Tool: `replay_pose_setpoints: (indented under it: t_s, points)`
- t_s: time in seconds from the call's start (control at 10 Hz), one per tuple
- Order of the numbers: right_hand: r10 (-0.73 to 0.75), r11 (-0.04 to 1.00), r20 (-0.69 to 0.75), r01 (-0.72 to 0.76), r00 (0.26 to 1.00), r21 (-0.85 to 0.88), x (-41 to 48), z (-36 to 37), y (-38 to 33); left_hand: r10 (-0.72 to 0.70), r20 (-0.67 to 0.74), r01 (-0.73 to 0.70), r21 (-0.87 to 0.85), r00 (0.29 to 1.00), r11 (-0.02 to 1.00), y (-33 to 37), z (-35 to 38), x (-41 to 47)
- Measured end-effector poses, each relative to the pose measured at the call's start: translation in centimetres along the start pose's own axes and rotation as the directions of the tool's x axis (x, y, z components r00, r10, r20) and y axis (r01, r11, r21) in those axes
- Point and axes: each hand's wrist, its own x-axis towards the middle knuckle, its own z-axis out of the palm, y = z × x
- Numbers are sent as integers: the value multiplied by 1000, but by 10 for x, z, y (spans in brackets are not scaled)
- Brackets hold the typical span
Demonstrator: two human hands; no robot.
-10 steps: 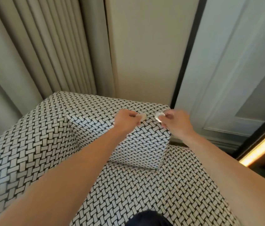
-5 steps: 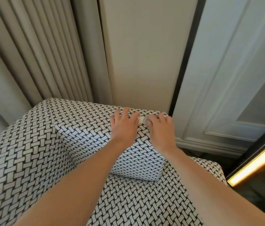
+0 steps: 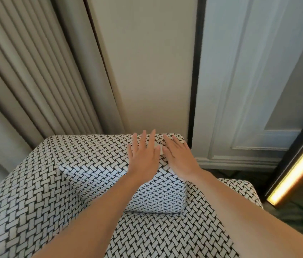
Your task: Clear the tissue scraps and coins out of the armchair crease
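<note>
The armchair [image 3: 53,183] is covered in black-and-white woven fabric. My left hand [image 3: 143,159] and my right hand [image 3: 179,159] lie flat side by side on the top of its upright block, fingers spread. A small whitish scrap [image 3: 158,146] shows between the two hands; whether it is tissue or a coin I cannot tell. The crease [image 3: 156,213] where the block meets the seat shows nothing lying in it. My forearms hide part of the seat.
Grey pleated curtains [image 3: 35,71] hang behind the chair on the left. A beige wall panel [image 3: 147,71] and a pale panelled door [image 3: 249,90] stand right behind it. A glowing light strip [image 3: 296,170] runs at the right above dark floor [image 3: 296,216].
Both hands held small pale items pinched above the block a second ago. They have since opened and flattened onto its top, and the view has tilted upward.
</note>
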Motion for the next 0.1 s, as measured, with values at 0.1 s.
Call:
replay_pose_setpoints:
  t_s: [0.1]
  points:
    - [-49, 949, 7, 44, 999, 312, -17, -18, 11, 83, -17, -83, 23, 996, 996, 32, 6, -3]
